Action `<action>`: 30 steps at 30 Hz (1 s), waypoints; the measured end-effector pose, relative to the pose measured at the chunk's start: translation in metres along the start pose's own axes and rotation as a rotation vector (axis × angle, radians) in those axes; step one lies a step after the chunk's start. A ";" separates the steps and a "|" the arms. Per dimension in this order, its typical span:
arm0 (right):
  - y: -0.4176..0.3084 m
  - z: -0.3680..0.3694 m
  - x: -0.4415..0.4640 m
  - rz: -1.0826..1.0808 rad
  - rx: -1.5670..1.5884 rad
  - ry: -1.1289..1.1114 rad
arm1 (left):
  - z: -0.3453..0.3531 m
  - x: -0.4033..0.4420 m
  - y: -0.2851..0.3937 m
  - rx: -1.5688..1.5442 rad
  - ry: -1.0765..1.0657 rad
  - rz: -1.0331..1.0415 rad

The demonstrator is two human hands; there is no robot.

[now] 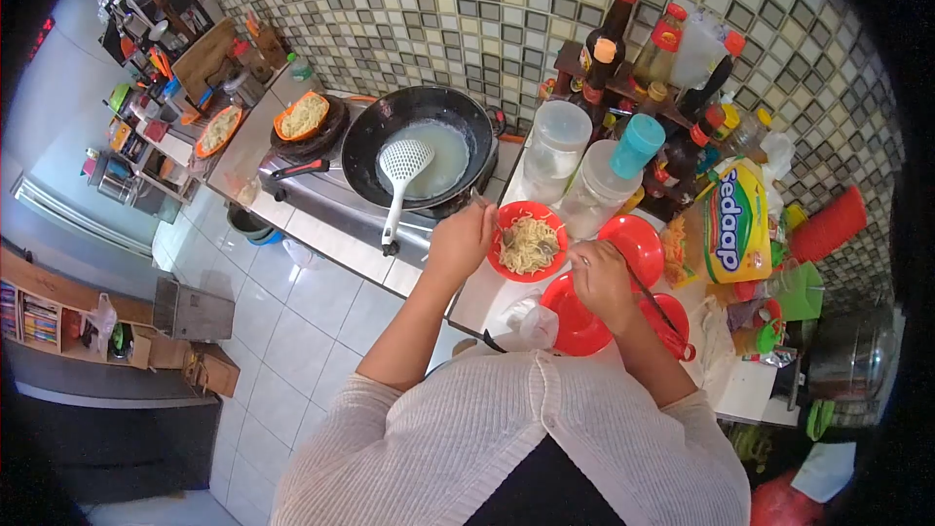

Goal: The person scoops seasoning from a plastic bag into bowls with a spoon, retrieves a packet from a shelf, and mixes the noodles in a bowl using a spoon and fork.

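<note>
A red bowl (506, 267) of noodles (529, 244) stands on the counter between my two hands. My left hand (463, 237) is closed at the bowl's left side; what its fingers hold is too small to make out. On the other side, my right hand (601, 278) is closed over the red bowls, its fingertips near the noodle bowl's rim. A dark, thin handle passes beside it, and I cannot tell whether the hand grips it. Other red bowls (570, 317) lie under and around my right hand.
A black wok (370, 151) with cloudy liquid and a white slotted spoon (406, 164) sits on the stove (326, 205). Clear jars (557, 146), sauce bottles (614, 24) and a yellow Sedaap pack (737, 224) stand behind and right. Orange plates of noodles (303, 116) are at the left.
</note>
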State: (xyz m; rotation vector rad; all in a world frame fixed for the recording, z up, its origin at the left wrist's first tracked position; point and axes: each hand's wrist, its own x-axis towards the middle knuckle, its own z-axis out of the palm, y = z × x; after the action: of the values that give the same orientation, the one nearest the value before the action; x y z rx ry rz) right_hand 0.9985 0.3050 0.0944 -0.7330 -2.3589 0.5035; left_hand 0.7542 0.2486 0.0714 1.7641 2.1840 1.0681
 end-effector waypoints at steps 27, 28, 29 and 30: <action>0.048 0.006 -0.003 0.377 0.545 0.286 | -0.039 -0.003 0.011 -0.107 0.108 -0.077; 0.043 0.001 -0.004 0.338 0.463 0.271 | -0.038 -0.004 0.007 -0.106 0.108 -0.080; 0.039 -0.002 -0.005 0.300 0.381 0.257 | -0.036 -0.003 0.003 -0.104 0.104 -0.081; 0.034 -0.003 -0.005 0.302 0.382 0.255 | -0.033 -0.004 0.000 -0.101 0.100 -0.082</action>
State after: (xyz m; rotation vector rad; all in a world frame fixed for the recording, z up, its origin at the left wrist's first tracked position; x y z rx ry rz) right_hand 1.0166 0.3292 0.0775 -0.9127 -1.8517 0.9026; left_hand 0.7378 0.2309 0.0948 1.5978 2.1951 1.2495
